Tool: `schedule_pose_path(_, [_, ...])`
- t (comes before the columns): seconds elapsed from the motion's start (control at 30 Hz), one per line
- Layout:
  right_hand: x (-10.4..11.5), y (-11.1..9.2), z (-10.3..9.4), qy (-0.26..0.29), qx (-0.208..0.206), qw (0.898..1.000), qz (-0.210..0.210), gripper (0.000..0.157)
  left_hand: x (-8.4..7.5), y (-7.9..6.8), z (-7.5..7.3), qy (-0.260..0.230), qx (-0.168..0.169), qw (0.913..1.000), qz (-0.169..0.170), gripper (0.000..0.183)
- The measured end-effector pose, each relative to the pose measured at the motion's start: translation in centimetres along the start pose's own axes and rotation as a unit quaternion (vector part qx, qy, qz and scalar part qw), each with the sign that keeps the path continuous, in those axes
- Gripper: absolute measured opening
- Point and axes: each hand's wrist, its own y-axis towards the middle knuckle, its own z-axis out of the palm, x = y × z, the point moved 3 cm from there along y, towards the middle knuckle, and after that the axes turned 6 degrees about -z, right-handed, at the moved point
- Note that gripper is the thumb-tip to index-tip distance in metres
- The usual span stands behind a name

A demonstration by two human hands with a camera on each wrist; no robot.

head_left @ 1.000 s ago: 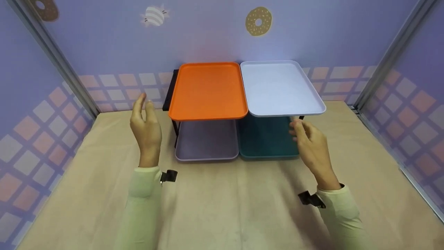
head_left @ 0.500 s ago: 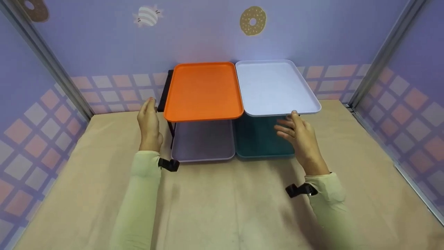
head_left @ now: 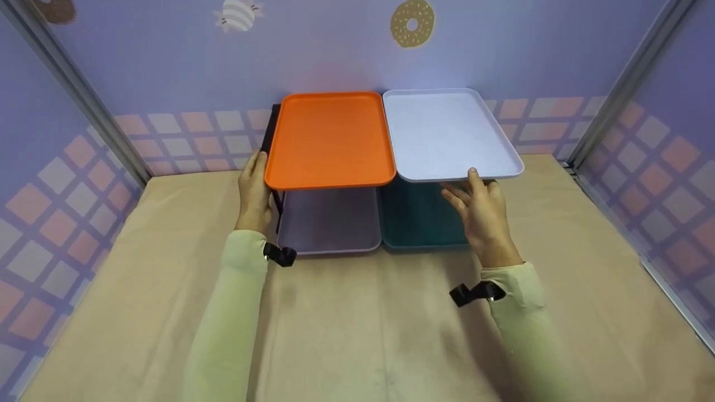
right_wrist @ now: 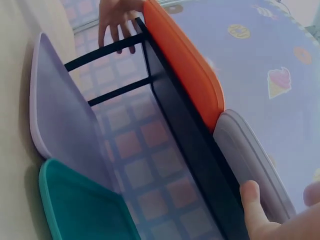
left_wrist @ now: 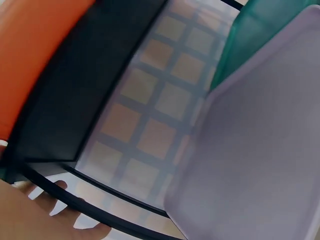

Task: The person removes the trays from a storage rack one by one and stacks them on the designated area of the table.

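Note:
An orange tray (head_left: 329, 139) and a white tray (head_left: 449, 134) lie side by side on top of a black rack (head_left: 271, 131). My right hand (head_left: 487, 223) pinches the white tray's front edge, a thumb above and fingers below. In the right wrist view a fingertip (right_wrist: 250, 192) presses against the tray's underside. My left hand (head_left: 254, 195) touches the rack's left end beside the orange tray. Its fingers (right_wrist: 117, 30) extend down outside the black bars, fairly straight, in the right wrist view. Beneath the rack are a mauve tray (head_left: 329, 223) and a dark green tray (head_left: 422, 218).
The beige cloth-covered table (head_left: 335, 329) reaches forward to a purple back wall (head_left: 329, 44) with printed sweets and checks. Side panels (head_left: 50, 195) with metal corner posts (head_left: 620, 84) close in left and right. The lower trays stand on the cloth.
My left hand has moved right, up to the rack's end. The right hand has moved left and up, from in front of the white tray to a pinch on its front edge.

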Motion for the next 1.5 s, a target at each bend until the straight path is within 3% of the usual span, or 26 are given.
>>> schedule_pose_path(0.33, [0.2,0.5,0.3,0.071,0.005,0.997,-0.036,0.051,0.2,0.1,-0.1,0.033,-0.004,0.9993,0.02,0.061])
schedule_pose_path(0.53, [0.1,0.1,0.0,0.084,-0.012,0.996,-0.04,0.05,0.4,0.0,-0.2,0.036,-0.007,0.9989,0.03,0.06])
schedule_pose_path(0.83, [0.7,-0.7,-1.0,0.075,-0.022,0.995,-0.062,0.04,0.6,0.0,-0.2,0.043,-0.006,0.9982,0.042,0.059])
schedule_pose_path(1.23, [2.5,-2.6,-1.7,0.08,0.017,0.992,-0.091,0.033,0.3,0.0,-0.5,0.052,0.001,0.9974,0.051,0.062])
schedule_pose_path(1.5, [3.0,-3.7,-2.6,0.042,0.028,0.994,-0.094,0.033,0.4,0.1,-0.5,0.06,0.002,0.9968,0.052,0.06])
